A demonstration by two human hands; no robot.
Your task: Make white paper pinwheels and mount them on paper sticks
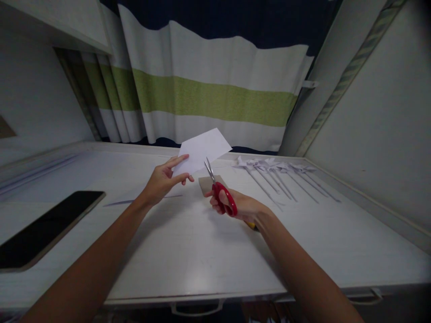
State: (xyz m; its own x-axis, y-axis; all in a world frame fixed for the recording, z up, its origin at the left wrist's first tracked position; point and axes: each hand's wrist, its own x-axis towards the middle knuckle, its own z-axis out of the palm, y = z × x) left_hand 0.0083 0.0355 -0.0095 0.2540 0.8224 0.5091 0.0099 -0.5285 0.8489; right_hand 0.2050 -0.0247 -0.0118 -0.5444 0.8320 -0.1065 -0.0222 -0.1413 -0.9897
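A piece of white paper is held up above the desk by my left hand, pinched at its lower left side between thumb and fingers. My right hand grips red-handled scissors, fingers through the loops. Their blades point up toward the lower edge of the paper and are slightly parted; whether they touch the paper I cannot tell. Behind the scissors a grey-beige flat piece lies on the desk, partly covered by my right hand. A yellow object shows in part under my right wrist.
Several white paper pinwheel-like shapes on thin sticks lie at the back right. A dark phone or tablet rests at the left, near a thin paper strip. Large white sheets lie behind it. A curtain hangs behind the white desk.
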